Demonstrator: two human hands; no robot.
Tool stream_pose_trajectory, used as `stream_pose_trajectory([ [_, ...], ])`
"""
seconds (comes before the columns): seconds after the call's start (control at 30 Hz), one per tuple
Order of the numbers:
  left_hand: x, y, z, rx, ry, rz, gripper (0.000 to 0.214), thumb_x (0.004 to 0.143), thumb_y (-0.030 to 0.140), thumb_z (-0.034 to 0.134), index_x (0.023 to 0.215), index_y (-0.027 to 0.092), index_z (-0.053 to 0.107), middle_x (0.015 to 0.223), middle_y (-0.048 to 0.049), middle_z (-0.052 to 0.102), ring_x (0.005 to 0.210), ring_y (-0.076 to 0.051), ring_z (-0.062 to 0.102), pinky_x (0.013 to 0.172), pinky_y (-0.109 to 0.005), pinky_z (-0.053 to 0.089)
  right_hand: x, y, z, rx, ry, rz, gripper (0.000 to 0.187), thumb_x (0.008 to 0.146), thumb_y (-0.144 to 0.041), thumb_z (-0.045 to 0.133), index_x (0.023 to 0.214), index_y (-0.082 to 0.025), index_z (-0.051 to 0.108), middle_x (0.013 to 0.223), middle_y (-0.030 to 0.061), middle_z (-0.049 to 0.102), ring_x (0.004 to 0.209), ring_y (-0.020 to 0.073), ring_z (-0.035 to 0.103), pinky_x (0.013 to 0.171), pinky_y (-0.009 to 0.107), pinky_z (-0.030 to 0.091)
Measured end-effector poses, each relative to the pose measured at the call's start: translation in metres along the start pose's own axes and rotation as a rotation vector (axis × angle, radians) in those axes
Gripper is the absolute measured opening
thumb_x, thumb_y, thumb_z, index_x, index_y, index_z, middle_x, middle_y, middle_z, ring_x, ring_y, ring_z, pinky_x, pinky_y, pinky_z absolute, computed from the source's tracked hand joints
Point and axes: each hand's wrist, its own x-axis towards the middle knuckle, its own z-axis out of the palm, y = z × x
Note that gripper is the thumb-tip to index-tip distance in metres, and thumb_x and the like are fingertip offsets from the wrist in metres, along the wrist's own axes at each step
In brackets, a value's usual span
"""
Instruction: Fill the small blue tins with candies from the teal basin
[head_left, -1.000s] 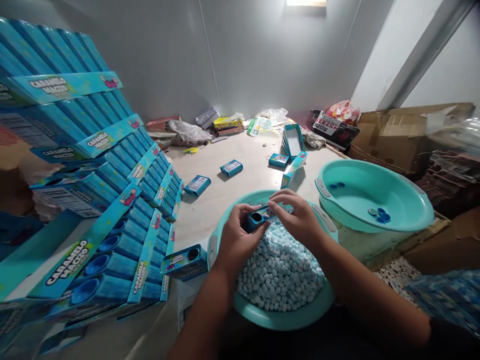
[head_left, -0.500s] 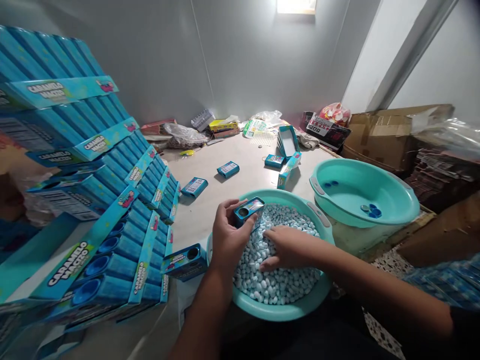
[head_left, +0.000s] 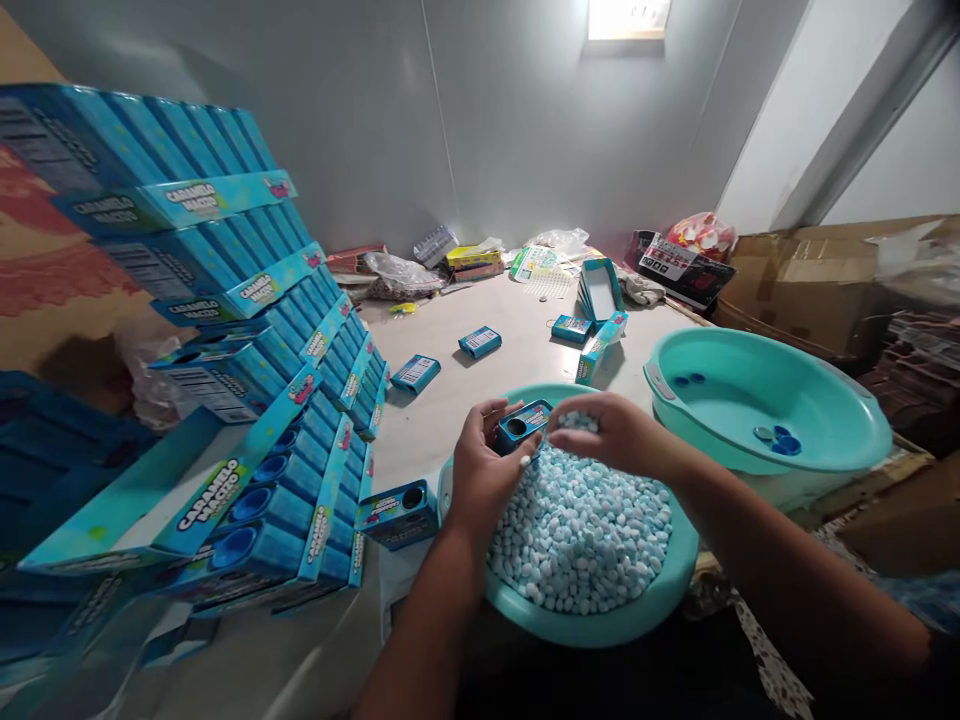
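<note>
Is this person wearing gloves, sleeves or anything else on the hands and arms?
No. The left hand and right hand are bare: no gloves, rings or watch show. Both forearms are uncovered too, with no sleeve in view.

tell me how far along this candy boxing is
Done: display cartons stacked at left, packed with boxes. In hand: left hand holds a small box, right hand holds candies by its hole. Left: a basin heaped with candies, loose boxes on the table.

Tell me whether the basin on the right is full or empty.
Nearly empty: the right basin holds only a few blue caps on its floor.
</note>
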Motion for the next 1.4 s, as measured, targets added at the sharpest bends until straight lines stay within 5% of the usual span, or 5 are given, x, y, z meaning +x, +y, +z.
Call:
stream_pose_trajectory([
  [0.2,-0.013,0.01,0.01,0.041,-0.047,-0.005,0.061,0.074,0.031,0.08,0.126,0.022,0.05,0.124,-0.0107,0.069,0.11,-0.023,0.069,0.097,-0.04,0.055,0.031,-0.013,0.016,0.782,0.282,-0.02,0.022,0.086,-0.039,0.067,0.079,-0.018,0.065,0.059,-0.0037,0.056,0.052,0.0085,0.049,0.052,0.023,0.039],
  [0.37,-0.015,0.012,0.012,0.05,-0.076,-0.027,0.06,0.072,0.03,0.081,0.126,0.023,0.056,0.118,-0.0079,0.071,0.108,-0.023,0.069,0.092,-0.036,0.057,0.039,-0.018,0.039,1.004,0.376,0.085,0.023,0.081,-0.039,0.072,0.08,-0.017,0.065,0.058,-0.0041,0.055,0.052,0.0087,0.051,0.049,0.021,0.041],
  [1.13,-0.004,0.007,0.001,0.242,-0.17,0.154,0.046,0.074,0.026,0.077,0.117,0.022,0.06,0.112,-0.0058,0.071,0.104,-0.022,0.068,0.088,-0.034,0.057,0.04,-0.012,0.044,1.102,0.363,0.198,0.02,0.075,-0.033,0.076,0.076,-0.02,0.062,0.073,-0.0006,0.07,0.079,0.0153,0.071,0.073,0.028,0.056],
  [1.3,-0.004,0.007,0.0,0.269,-0.152,0.188,0.05,0.076,0.032,0.077,0.122,0.024,0.058,0.112,-0.0045,0.072,0.103,-0.021,0.069,0.086,-0.033,0.058,0.033,-0.016,0.04,0.869,0.32,0.095,0.017,0.082,-0.036,0.07,0.083,-0.02,0.066,0.091,0.0035,0.072,0.091,0.0178,0.071,0.078,0.031,0.057],
  [1.4,-0.005,0.006,-0.001,0.261,-0.159,0.143,0.056,0.077,0.034,0.077,0.128,0.023,0.056,0.118,-0.0069,0.071,0.111,-0.022,0.068,0.091,-0.035,0.057,0.023,-0.017,0.03,0.574,0.449,0.004,0.016,0.087,-0.035,0.065,0.094,-0.021,0.066,0.098,0.0052,0.07,0.093,0.0189,0.07,0.079,0.033,0.056],
])
